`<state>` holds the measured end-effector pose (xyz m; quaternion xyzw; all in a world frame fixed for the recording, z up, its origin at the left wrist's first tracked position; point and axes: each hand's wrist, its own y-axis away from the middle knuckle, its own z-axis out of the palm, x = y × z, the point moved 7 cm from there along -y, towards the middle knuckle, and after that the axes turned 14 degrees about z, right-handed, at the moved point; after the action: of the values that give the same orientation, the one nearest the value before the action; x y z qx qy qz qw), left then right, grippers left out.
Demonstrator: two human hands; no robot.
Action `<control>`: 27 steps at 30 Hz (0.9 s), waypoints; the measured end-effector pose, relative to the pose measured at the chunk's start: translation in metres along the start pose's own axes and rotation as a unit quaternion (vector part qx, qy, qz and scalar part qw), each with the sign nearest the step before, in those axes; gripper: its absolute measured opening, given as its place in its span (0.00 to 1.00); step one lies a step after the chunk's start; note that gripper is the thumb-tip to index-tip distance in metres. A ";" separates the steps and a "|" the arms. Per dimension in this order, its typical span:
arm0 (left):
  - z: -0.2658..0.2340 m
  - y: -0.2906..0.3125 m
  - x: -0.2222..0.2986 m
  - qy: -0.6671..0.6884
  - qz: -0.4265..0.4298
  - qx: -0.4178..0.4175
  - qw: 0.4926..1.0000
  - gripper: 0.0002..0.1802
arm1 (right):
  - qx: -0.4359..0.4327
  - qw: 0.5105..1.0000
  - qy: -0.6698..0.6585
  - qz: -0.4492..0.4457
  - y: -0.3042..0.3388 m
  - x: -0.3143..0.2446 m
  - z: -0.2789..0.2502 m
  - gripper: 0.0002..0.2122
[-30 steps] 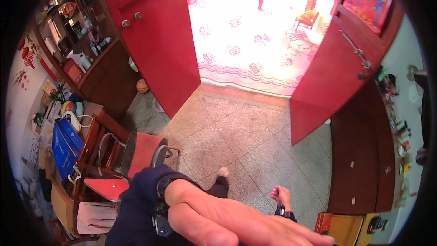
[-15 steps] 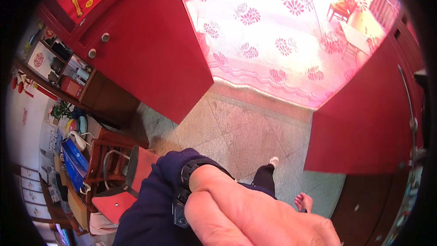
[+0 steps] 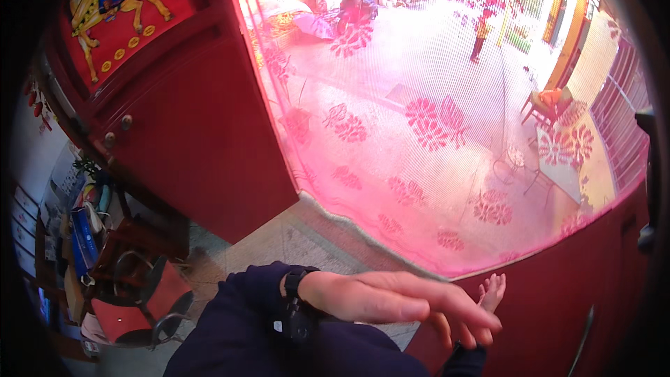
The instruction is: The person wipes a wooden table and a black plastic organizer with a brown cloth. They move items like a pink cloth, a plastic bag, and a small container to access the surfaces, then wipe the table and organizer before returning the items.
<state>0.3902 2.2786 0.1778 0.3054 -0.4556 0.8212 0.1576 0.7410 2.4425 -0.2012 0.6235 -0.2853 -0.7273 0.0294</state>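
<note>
My left hand (image 3: 391, 299) reaches rightward across my front, a black band and small device at its wrist. Its fingers are stretched out, some bent downward, with nothing seen in them. Beyond its fingertips my right hand (image 3: 493, 293) is raised with the fingers apart, partly behind the left one. Behind the right hand is the right red door panel (image 3: 537, 314); whether they touch I cannot tell. A pink see-through curtain (image 3: 433, 126) with flower patterns hangs in the doorway, its lower border just above the right hand. The left red door panel (image 3: 209, 132) stands at the left.
A red-padded chair (image 3: 167, 290) with metal arms stands low at the left, near a blue box (image 3: 85, 241). A horse picture (image 3: 125, 10) covers the left door's upper part. Through the curtain show a person (image 3: 480, 35) and a wooden chair (image 3: 548, 103).
The view has tilted up, showing more curtain and outdoors. My left hand now shows its fingers from the side. My right hand, curled before, has risen toward the right door panel with fingers spread.
</note>
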 end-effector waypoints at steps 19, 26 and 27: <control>-0.449 -0.210 -0.014 -0.395 -0.053 0.278 0.874 0.21 | -0.544 0.831 0.117 0.019 -0.249 -0.239 0.559 0.29; -0.433 -0.196 0.155 -0.386 0.544 0.291 0.686 0.29 | -0.865 0.469 0.163 0.071 -0.157 -0.277 0.631 0.19; -0.414 -0.209 0.163 -0.491 0.505 0.217 0.676 0.29 | -0.883 0.421 0.209 -0.003 -0.148 -0.274 0.645 0.19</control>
<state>0.2299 2.7365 0.2540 0.4139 -0.3616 0.5833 -0.5981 0.2522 2.9199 0.0145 0.3889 0.5299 -0.4277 0.6205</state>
